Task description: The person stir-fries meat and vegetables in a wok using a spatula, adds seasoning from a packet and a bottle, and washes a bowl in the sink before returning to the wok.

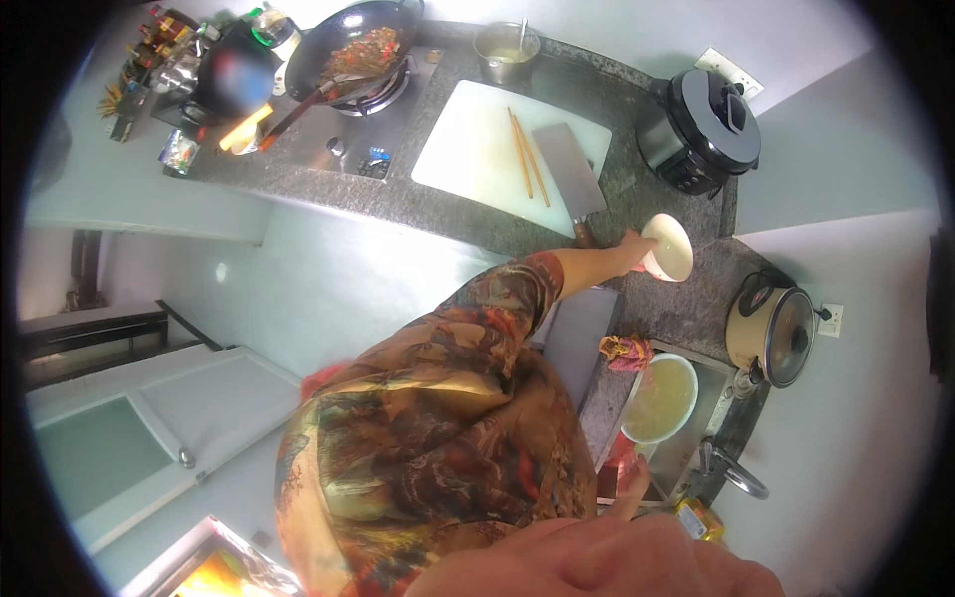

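My left hand (634, 252) grips the rim of a tilted white bowl (671, 250) over the stone countertop, its opening facing right. Just left of that hand is the wooden handle of a cleaver (571, 168), whose blade rests on a white cutting board (470, 149) beside a pair of wooden chopsticks (526, 157). My right hand (634, 481) is low at the sink (705, 429), below a white basin of cloudy liquid (660, 399). Red material lies next to its fingers; whether they hold anything is unclear. A patterned cloth (627, 352) lies at the sink's edge.
A wok of chopped food (365, 52) with a spatula sits on the gas stove (306, 145). Behind the board is a metal pot (506, 52). An electric pressure cooker (697, 130) and a beige cooker (768, 336) stand along the wall. A faucet (735, 470) arches by the sink.
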The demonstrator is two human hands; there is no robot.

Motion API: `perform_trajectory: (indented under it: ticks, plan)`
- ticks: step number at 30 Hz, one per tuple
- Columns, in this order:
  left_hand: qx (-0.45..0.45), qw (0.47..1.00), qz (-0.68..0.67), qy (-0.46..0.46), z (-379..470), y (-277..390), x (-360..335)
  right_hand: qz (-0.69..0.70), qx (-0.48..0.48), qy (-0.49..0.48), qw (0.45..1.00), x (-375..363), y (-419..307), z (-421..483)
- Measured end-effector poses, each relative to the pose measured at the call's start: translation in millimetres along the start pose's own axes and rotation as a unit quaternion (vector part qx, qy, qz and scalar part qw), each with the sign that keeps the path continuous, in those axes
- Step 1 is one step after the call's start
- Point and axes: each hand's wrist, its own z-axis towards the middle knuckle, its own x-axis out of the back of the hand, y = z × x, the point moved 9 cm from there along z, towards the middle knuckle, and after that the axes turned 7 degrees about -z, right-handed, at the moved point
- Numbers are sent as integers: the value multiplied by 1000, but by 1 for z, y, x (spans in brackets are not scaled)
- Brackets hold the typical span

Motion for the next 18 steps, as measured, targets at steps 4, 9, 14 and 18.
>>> perform_trajectory:
  ticks: [4,9,14,18]
  plan:
    - [-6,983,-73,-169,2,-14,-11,-35,15,15,999,-54,-3,-32]
    - [82,963,-69,-249,-45,15,-4,-91,91,-26,991,-169,-80,-61]
    - [43,948,125,-291,-75,150,-30,-272,316,-72,906,-340,-255,-139]
    - [-45,933,198,-297,-109,262,-24,-334,535,-115,767,-488,-404,-257]
